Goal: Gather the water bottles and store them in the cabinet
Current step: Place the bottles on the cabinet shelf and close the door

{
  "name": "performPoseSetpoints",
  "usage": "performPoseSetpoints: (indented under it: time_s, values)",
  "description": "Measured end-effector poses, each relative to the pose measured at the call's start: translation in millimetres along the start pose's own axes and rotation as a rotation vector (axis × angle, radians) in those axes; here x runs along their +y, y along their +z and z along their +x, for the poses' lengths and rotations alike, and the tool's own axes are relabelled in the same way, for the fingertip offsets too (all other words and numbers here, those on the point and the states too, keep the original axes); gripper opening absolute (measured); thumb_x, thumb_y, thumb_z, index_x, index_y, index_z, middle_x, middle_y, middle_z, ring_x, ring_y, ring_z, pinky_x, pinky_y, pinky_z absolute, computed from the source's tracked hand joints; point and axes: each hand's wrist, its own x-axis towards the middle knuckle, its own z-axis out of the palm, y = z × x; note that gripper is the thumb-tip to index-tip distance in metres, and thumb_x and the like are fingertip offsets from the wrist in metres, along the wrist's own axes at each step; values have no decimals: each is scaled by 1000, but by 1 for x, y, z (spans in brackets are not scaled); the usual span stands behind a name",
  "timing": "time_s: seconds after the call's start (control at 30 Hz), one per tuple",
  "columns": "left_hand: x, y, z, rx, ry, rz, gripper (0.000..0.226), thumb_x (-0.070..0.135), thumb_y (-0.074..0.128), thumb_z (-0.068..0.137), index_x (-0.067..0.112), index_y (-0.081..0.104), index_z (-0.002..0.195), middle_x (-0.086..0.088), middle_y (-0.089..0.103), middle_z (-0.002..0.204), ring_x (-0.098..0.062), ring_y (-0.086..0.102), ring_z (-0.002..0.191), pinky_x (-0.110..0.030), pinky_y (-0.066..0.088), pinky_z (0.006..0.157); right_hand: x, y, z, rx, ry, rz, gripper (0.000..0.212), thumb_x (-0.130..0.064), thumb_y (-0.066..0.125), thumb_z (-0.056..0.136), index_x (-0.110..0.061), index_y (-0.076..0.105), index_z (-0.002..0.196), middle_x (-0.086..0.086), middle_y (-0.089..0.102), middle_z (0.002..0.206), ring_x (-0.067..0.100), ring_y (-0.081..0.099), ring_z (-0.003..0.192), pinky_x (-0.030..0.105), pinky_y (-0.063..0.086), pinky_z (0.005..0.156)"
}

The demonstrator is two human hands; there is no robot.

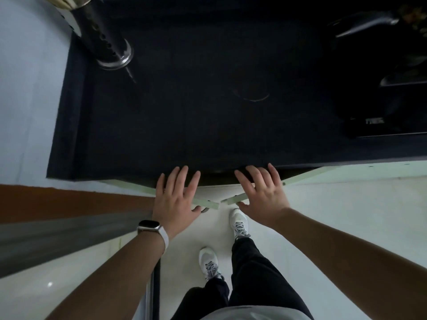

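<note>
I have both grips at the cabinet doors under the black desk. The left grip rests flat, fingers straight and spread, against the left door. The right grip rests the same way against the right door. Neither pinches anything. Both doors stand ajar, their free ends near each other but apart. No water bottle shows anywhere; any already stored would be hidden inside the cabinet, which I cannot see into. I judge the step in hand is shutting the doors. I would push with flat palms near the free ends, move both doors evenly, and keep my thumbs out of the gap where the doors meet.
</note>
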Motion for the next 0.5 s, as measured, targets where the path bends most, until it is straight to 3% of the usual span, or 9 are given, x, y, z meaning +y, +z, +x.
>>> performPoseSetpoints:
  time_s: [0.2,0.33,0.5]
  values:
    - [-1,13,20,118,-12,30,88,44,85,67,17,47,142,-15,44,137,-37,45,124,-61,37,106,11,7,37,46,8,-7,74,-41,82,66,-13,57,130,14,57,127,35,54,117,55,36,105]
    - [10,18,36,211,-149,28,68,33,84,71,16,60,132,-17,57,126,-36,48,114,-58,37,101,13,15,57,117,26,23,50,-24,68,76,-15,60,124,13,59,124,33,55,113,52,36,102]
    - [18,18,51,249,-249,23,52,22,77,79,14,63,129,-17,57,122,-36,46,110,-56,37,97,16,18,59,129,20,29,45,-22,62,79,-15,61,123,13,60,122,33,55,111,51,37,101]
